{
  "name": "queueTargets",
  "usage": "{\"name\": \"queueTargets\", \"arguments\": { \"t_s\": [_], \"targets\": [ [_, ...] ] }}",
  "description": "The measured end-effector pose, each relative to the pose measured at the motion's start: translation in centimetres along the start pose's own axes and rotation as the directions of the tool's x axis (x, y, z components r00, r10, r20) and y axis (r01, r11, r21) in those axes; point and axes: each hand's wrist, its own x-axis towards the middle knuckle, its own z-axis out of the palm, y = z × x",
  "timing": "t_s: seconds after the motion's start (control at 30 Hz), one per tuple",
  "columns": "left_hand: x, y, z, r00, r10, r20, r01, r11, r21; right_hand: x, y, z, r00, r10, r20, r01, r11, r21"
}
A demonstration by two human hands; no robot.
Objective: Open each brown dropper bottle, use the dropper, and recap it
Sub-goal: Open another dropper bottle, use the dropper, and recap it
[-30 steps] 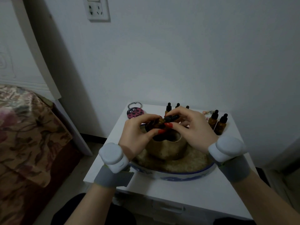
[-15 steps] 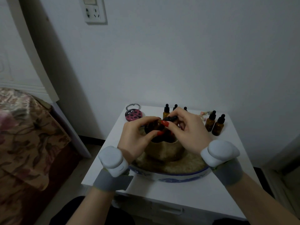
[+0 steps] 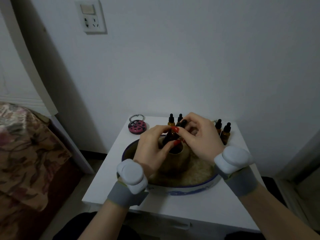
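My left hand grips a brown dropper bottle, held tilted above a tan cup. My right hand pinches the bottle's black dropper cap between thumb and fingers. Whether the cap sits on the neck or is lifted off it, I cannot tell, since fingers hide the joint. Two capped brown bottles stand behind my hands. Two more capped bottles stand at the back right.
The cup stands in a blue-rimmed dish of pale grains on a small white table. A pink ladybird tin lies at the back left. A bed with a floral cover is at the left, a wall behind.
Both hands have stayed together over the cup on the bottle. My right hand's fingers have shifted on the cap, and the bottle now points more upright.
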Motion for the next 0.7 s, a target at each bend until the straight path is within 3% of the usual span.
{"name": "queueTargets", "arguments": {
  "t_s": [0.43, 0.7],
  "targets": [
    [1.4, 2.2, 2.2, 0.998, 0.052, -0.041, -0.049, 0.997, 0.059, -0.1, 0.1, -2.8, 0.997, -0.053, -0.054, 0.049, 0.996, -0.07],
    [3.7, 4.0, 3.3, 0.995, 0.095, 0.043, -0.1, 0.988, 0.121, 0.1, 0.8, -4.5, 0.995, -0.043, -0.095, 0.033, 0.994, -0.104]
  ]
}}
